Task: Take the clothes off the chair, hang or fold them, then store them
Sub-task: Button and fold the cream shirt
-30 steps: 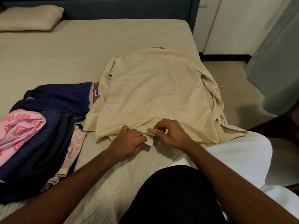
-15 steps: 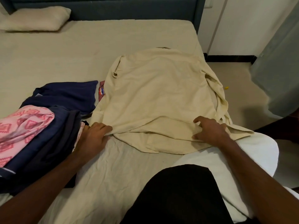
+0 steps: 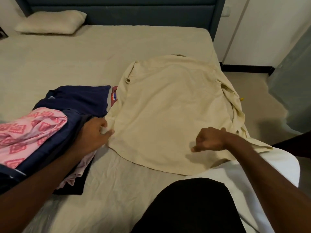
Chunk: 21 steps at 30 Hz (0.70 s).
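Observation:
A cream shirt [image 3: 170, 111] lies spread flat on the bed [image 3: 84, 64], its right side bunched at the bed's edge. My left hand [image 3: 94, 133] pinches the shirt's near-left edge between thumb and fingers. My right hand [image 3: 210, 139] hovers just above the shirt's near-right part with its fingers curled, holding nothing and casting a shadow on the cloth. To the left sits a pile of clothes: a pink patterned garment [image 3: 28, 132] on top of navy garments [image 3: 74, 100].
A pillow [image 3: 50, 22] lies at the far left by the dark headboard [image 3: 126, 12]. The bed's right edge drops to the floor [image 3: 252, 91]. A grey curtain [image 3: 292, 84] hangs at the right. My black-clad knee [image 3: 190, 207] is at the bottom.
Both hands left the shirt's middle hem and moved apart. The left hand has taken the left edge in a pinch. The right hand has lifted off the cloth and curled.

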### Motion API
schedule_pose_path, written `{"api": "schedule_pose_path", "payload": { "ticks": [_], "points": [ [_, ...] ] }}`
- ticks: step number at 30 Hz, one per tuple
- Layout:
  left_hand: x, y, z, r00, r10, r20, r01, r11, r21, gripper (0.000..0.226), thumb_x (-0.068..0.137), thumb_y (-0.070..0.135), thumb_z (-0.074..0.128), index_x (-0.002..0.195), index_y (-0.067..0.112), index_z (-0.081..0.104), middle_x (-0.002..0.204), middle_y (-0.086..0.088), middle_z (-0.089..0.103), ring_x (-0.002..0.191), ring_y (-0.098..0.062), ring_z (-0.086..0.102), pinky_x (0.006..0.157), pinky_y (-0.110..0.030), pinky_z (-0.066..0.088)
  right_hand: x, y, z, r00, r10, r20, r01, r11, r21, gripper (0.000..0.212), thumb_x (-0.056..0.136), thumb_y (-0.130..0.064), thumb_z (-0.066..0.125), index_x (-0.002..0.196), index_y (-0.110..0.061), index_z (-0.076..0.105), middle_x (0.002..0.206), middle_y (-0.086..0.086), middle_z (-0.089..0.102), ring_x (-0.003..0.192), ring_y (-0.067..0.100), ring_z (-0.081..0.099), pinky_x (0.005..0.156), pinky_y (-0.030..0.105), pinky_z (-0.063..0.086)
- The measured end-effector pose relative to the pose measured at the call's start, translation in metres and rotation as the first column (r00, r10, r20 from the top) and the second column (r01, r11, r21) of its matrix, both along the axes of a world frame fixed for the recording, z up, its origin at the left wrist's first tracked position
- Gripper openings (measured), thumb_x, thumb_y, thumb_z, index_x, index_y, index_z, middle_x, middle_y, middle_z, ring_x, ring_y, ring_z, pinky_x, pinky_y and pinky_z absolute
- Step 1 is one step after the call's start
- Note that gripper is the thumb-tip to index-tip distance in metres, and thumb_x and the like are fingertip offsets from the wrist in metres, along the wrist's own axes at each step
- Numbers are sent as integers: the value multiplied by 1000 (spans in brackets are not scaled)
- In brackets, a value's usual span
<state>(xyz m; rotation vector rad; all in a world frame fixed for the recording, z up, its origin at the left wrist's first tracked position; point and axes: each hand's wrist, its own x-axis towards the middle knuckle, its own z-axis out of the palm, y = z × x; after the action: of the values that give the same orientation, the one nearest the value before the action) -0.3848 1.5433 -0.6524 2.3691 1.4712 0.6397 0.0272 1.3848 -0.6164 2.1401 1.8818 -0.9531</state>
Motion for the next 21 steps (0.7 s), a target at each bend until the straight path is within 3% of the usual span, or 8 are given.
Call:
{"api": "schedule_pose_path", "payload": {
  "ticks": [3, 7, 9, 12, 14, 17, 19, 21],
  "points": [
    [17, 6, 9, 945, 324, -47, -327, 929, -171, 42, 79, 30, 81, 103, 6, 55, 99, -12, 63, 90, -32, 60, 74, -37, 46, -34, 36, 4, 999, 26, 29, -31, 988, 151, 36, 81, -56, 70, 69, -22, 65, 76, -9, 68, 84, 15, 62, 98, 52, 36],
    [33, 15, 16, 905, 334, -262, -405, 864, -298, 41, 85, 26, 74, 115, 3, 58, 118, -20, 64, 107, -39, 61, 84, -41, 50, -89, 87, 12, 996, 88, -28, -77, 957, 278, 24, 82, -51, 70, 83, -28, 66, 90, -11, 68, 96, 17, 61, 98, 49, 41],
    [36, 21, 24, 914, 312, -261, -385, 870, -308, 18, 85, 17, 69, 96, 5, 62, 105, -19, 68, 93, -35, 64, 73, -38, 49, -114, 109, 14, 989, 119, -86, -87, 946, 313, 23, 82, -52, 71, 91, -32, 66, 95, -12, 67, 99, 17, 61, 97, 47, 46],
    [32, 37, 53, 949, 315, 15, -291, 893, -343, 15, 80, 7, 68, 69, 7, 58, 74, -10, 66, 71, -28, 63, 60, -35, 47, -145, 132, 20, 936, 133, -327, 8, 918, 396, 34, 83, -48, 76, 109, -30, 64, 104, -6, 69, 95, 15, 65, 89, 39, 54],
    [31, 53, 83, 897, 380, 227, -275, 881, -386, 14, 82, 10, 70, 70, 8, 61, 75, -9, 65, 73, -24, 61, 65, -36, 45, -163, 142, 29, 838, 113, -534, 127, 911, 392, 67, 77, -49, 84, 133, -26, 54, 126, -1, 64, 105, 13, 64, 90, 32, 55],
    [41, 72, 120, 786, 410, 464, -197, 876, -440, 21, 86, 10, 68, 68, 13, 58, 74, -5, 60, 78, -24, 58, 69, -38, 43, -192, 158, 40, 724, 146, -675, 158, 916, 368, 116, 64, -52, 92, 154, -35, 21, 147, -7, 47, 129, 10, 48, 108, 34, 46],
    [57, 75, 136, 788, 343, 511, -119, 900, -420, 16, 88, 10, 70, 75, 13, 62, 77, -6, 66, 77, -23, 64, 65, -37, 50, -211, 169, 44, 710, 103, -697, 242, 893, 379, 121, 60, -57, 91, 152, -42, 15, 139, -11, 55, 124, 13, 56, 105, 40, 49],
    [72, 74, 149, 774, 272, 572, 35, 883, -467, 14, 92, 16, 73, 84, 9, 64, 82, -12, 72, 73, -24, 70, 62, -36, 57, -223, 179, 50, 775, -22, -632, 389, 805, 449, 96, 68, -61, 77, 145, -40, 24, 122, -4, 67, 110, 24, 65, 95, 47, 53]
  ]
}}
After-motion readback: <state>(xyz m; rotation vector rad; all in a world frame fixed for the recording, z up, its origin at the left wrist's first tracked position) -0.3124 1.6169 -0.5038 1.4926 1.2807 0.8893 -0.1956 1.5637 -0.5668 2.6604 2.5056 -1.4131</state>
